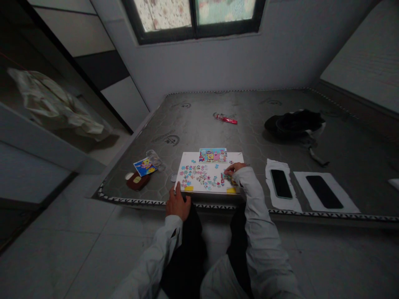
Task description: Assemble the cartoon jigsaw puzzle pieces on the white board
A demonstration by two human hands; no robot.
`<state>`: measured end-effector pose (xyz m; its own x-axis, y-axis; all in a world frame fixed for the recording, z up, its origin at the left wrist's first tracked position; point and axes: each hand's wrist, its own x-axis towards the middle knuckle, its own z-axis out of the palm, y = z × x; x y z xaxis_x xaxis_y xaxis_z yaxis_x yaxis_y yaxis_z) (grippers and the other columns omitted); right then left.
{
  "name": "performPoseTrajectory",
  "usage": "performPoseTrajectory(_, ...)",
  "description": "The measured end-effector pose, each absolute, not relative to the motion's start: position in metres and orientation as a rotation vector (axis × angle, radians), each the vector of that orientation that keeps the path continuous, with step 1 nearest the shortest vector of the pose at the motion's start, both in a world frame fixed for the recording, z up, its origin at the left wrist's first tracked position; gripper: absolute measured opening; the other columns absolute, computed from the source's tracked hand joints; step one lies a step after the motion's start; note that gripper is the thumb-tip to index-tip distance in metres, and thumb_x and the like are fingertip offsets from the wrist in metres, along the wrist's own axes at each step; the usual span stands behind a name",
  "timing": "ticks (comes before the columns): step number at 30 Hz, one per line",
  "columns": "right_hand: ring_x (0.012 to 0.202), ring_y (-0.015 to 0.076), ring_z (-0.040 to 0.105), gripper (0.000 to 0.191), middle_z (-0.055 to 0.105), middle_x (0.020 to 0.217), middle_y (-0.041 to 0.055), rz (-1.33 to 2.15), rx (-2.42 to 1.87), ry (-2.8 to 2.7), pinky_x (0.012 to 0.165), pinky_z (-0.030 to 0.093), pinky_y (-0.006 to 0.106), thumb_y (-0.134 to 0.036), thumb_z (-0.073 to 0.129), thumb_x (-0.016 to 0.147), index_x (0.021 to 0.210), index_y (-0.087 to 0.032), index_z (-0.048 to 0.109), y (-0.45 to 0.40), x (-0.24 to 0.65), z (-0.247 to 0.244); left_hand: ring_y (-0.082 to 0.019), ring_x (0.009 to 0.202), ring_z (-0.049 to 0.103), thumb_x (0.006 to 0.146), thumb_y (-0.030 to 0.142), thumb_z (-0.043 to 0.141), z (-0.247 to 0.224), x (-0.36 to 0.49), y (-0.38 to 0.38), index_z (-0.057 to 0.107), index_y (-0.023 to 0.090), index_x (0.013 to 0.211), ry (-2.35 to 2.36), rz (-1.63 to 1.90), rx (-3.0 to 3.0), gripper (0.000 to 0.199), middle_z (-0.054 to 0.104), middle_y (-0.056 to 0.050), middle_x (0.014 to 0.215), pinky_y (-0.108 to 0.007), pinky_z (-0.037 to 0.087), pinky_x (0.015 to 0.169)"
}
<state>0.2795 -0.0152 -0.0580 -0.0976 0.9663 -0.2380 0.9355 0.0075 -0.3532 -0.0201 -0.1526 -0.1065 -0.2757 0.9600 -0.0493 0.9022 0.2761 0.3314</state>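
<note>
Small jigsaw pieces (202, 176) lie scattered over a flat white box (215, 189) at the front edge of the bed-like platform. A picture card (213, 155) of cartoon figures rests along the box's far edge. My right hand (236, 167) is over the box's right side, fingers pinched on a puzzle piece that is mostly hidden. Just left of those fingertips stands a short upright strip of pieces (222, 179). Fingers apart, my left hand (178, 203) touches the box's front left corner and holds nothing.
Left of the box are a second cartoon card (145, 166), a brown case (137, 181) and a clear plastic container (155, 159). A red packet (226, 119) lies farther back. On the right are a dark cap (294, 123), a phone (281, 184) and another dark slab (324, 192) on white sheets.
</note>
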Motion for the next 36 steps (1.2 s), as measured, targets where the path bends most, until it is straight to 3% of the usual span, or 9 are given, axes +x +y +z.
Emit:
performPoseTrajectory(5, 0.103, 0.024, 0.078, 0.03, 0.086, 0.113, 0.008, 0.679, -2.197, -2.121, 0.083, 0.055, 0.029, -0.049, 0.074, 0.096, 0.113, -0.029, 0.089, -0.029, 0.284, -0.048, -0.037, 0.135, 0.067, 0.101, 0.035, 0.058, -0.109, -0.021, -0.152, 0.037, 0.016, 0.172, 2.292, 0.367, 1.725, 0.076, 0.046, -0.025, 0.167, -0.05, 0.056, 0.111)
performPoseTrajectory(12, 0.107, 0.0216, 0.078, 0.031, 0.086, 0.115, 0.006, 0.69, -2.24, -2.096, 0.084, 0.054, 0.027, -0.048, 0.071, 0.1, 0.116, -0.027, 0.088, -0.037, 0.273, -0.043, -0.037, 0.143, 0.061, 0.101, 0.034, 0.057, -0.11, -0.023, -0.154, 0.037, 0.017, 0.172, 2.272, 0.389, 1.724, 0.075, 0.045, -0.024, 0.168, -0.051, 0.053, 0.115)
performPoseTrajectory(22, 0.1, 0.0226, 0.077, 0.031, 0.086, 0.108, 0.0056, 0.619, -2.124, -2.23, 0.086, 0.053, 0.03, -0.052, 0.071, 0.098, 0.115, -0.033, 0.088, -0.023, 0.271, -0.039, -0.038, 0.141, 0.062, 0.102, 0.034, 0.054, -0.112, -0.022, -0.156, 0.039, 0.016, 0.171, 2.281, 0.391, 1.744, 0.073, 0.044, -0.026, 0.168, -0.054, 0.053, 0.115)
performPoseTrajectory(26, 0.099, 0.0221, 0.076, 0.025, 0.085, 0.106, 0.0056, 0.598, -2.082, -2.275, 0.09, 0.053, 0.032, -0.045, 0.073, 0.097, 0.113, -0.032, 0.088, -0.023, 0.275, -0.043, -0.039, 0.142, 0.061, 0.101, 0.034, 0.056, -0.11, -0.018, -0.154, 0.037, 0.015, 0.171, 2.3, 0.389, 1.717, 0.075, 0.042, -0.027, 0.168, -0.054, 0.052, 0.116)
performPoseTrajectory(30, 0.097, 0.021, 0.075, 0.021, 0.084, 0.103, 0.0048, 0.649, -2.059, -2.312, 0.095, 0.051, 0.033, -0.038, 0.074, 0.097, 0.112, -0.031, 0.087, -0.027, 0.273, -0.048, -0.039, 0.131, 0.068, 0.101, 0.035, 0.057, -0.108, -0.015, -0.153, 0.036, 0.014, 0.172, 2.314, 0.358, 1.703, 0.077, 0.041, -0.028, 0.167, -0.055, 0.054, 0.114)
performPoseTrajectory(36, 0.098, 0.0191, 0.073, 0.022, 0.082, 0.104, 0.0019, 0.681, -2.0, -2.383, 0.099, 0.046, 0.034, -0.042, 0.074, 0.097, 0.113, -0.033, 0.085, -0.033, 0.275, -0.055, -0.04, 0.132, 0.067, 0.101, 0.036, 0.057, -0.11, -0.015, -0.154, 0.035, 0.015, 0.172, 2.316, 0.357, 1.73, 0.077, 0.04, -0.029, 0.167, -0.056, 0.054, 0.113)
